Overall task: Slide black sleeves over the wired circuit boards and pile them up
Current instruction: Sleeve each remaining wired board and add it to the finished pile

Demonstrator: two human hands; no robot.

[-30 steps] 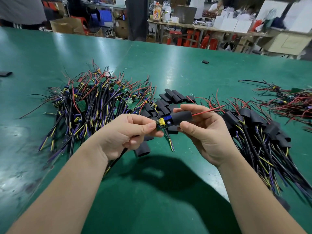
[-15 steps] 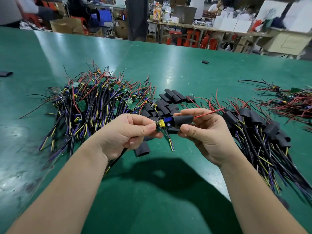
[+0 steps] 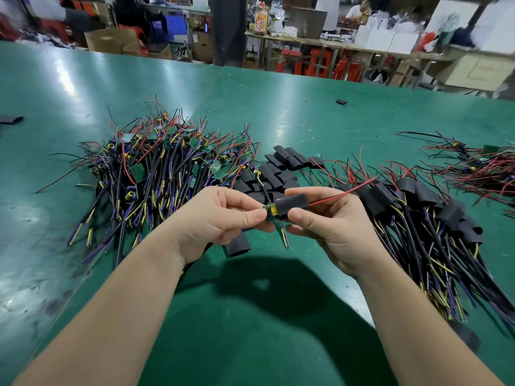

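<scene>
My left hand (image 3: 220, 218) pinches the green and yellow end of a small wired circuit board (image 3: 269, 212). My right hand (image 3: 328, 227) grips a black sleeve (image 3: 291, 206) that covers most of that board, with a red wire (image 3: 342, 192) sticking out of its right end. A heap of bare wired boards (image 3: 156, 174) lies at the left. Loose black sleeves (image 3: 281, 165) lie behind my hands. Sleeved boards (image 3: 418, 213) are piled at the right.
The green table (image 3: 250, 316) runs far back. One loose sleeve (image 3: 237, 245) lies under my left hand. More red-wired boards (image 3: 479, 168) sit at the far right. Stray sleeves lie at the left edge (image 3: 11, 119) and far back (image 3: 341, 101).
The sleeve has slid left along the board: the blue part seen earlier is now covered, and only the yellow and green end shows. Both hands stay in place.
</scene>
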